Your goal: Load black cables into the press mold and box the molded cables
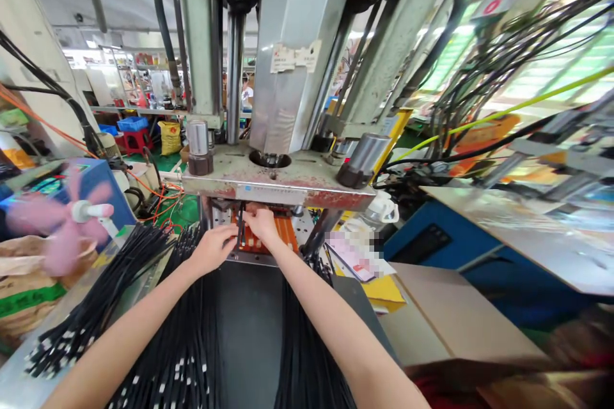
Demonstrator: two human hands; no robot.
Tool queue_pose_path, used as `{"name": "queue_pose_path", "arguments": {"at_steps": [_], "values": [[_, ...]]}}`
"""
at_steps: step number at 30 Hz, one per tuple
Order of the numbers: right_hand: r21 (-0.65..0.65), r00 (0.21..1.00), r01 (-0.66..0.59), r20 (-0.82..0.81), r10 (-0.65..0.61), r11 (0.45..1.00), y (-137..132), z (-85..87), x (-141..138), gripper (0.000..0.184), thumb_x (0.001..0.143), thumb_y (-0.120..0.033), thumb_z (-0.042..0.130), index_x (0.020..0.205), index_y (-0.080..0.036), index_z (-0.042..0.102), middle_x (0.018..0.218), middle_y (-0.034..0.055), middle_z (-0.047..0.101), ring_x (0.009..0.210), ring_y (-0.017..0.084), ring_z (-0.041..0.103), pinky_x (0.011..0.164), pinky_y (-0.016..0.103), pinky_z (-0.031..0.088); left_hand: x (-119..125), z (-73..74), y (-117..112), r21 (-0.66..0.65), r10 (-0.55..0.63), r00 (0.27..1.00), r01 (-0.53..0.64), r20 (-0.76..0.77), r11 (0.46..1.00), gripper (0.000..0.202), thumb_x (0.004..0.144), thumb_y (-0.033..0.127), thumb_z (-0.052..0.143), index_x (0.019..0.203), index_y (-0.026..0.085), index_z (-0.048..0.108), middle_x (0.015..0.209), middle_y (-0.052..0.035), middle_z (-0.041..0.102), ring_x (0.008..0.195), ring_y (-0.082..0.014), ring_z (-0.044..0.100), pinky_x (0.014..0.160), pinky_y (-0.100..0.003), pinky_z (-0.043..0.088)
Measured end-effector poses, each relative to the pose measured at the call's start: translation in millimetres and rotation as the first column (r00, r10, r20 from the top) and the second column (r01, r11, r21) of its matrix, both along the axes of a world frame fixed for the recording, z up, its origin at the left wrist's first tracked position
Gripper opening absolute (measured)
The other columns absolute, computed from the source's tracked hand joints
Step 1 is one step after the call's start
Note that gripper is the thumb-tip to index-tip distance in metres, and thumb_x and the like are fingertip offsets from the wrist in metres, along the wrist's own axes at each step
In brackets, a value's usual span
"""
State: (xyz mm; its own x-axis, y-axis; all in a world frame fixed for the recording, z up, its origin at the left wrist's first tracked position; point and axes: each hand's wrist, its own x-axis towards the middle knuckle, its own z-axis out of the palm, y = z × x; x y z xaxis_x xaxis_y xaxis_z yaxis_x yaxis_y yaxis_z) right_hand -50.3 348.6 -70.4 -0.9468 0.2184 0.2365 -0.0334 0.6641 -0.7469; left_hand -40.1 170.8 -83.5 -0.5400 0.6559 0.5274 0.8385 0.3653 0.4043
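My right hand [260,223] reaches under the press plate, its curled fingers against a narrow black flat cable [240,230]. The cable stands out against an orange slotted mould [286,230] in the press. My left hand [215,250] is just left of the cable, with thumb and forefinger apart and their tips close to it. Whether those tips touch it I cannot make out. Beneath my left forearm lies a bundle of black flat cables [180,332] with white ends. A second bundle [300,351] hangs under my right forearm.
The steel press plate [220,187] and its columns stand directly above my hands. At left are another cable bundle [100,300] and a pink fan [79,211], its blades blurred. Papers [352,259] and a cardboard box [460,313] lie at right.
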Motion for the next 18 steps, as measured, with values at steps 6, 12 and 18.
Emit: {"name": "queue_pose_path", "arguments": {"at_steps": [6,12,18], "values": [[0.000,0.998,-0.065,-0.018,0.065,0.998,4.6,-1.7,15.6,0.011,0.082,-0.022,0.057,0.079,-0.020,0.068,0.078,0.0014,0.073,0.076,0.015,0.068,0.074,0.022,0.046,3.0,-13.2,-3.5,-0.144,-0.084,0.983,0.061,-0.160,0.988,0.033,0.096,0.022,0.039,0.116,0.016,0.064,0.117,-0.0105,0.068,0.116,-0.0197,0.061,0.102,-0.039,0.049],[0.198,0.996,-0.088,-0.013,0.092,0.976,8.0,2.0,15.3,0.009,0.080,-0.019,0.060,0.079,-0.020,0.068,0.080,0.0016,0.071,0.076,0.016,0.064,0.073,0.024,0.044,17.6,0.0,-15.9,-0.463,-0.137,0.972,0.036,-0.188,0.886,0.053,0.095,0.037,0.044,0.145,0.019,0.036,0.147,-0.0122,0.043,0.137,-0.0225,0.039,0.103,-0.041,0.042],[0.395,0.992,0.102,0.033,-0.125,0.913,16.6,4.6,-1.0,0.022,0.089,-0.020,0.050,0.104,-0.016,0.066,0.111,0.0135,0.067,0.104,0.025,0.060,0.089,0.035,0.040,-9.6,22.6,17.3,-0.566,0.018,0.996,-0.067,-0.092,0.822,0.055,0.099,0.044,0.021,0.146,0.019,0.034,0.151,-0.0096,0.036,0.139,-0.0210,0.036,0.105,-0.042,0.037]]}}
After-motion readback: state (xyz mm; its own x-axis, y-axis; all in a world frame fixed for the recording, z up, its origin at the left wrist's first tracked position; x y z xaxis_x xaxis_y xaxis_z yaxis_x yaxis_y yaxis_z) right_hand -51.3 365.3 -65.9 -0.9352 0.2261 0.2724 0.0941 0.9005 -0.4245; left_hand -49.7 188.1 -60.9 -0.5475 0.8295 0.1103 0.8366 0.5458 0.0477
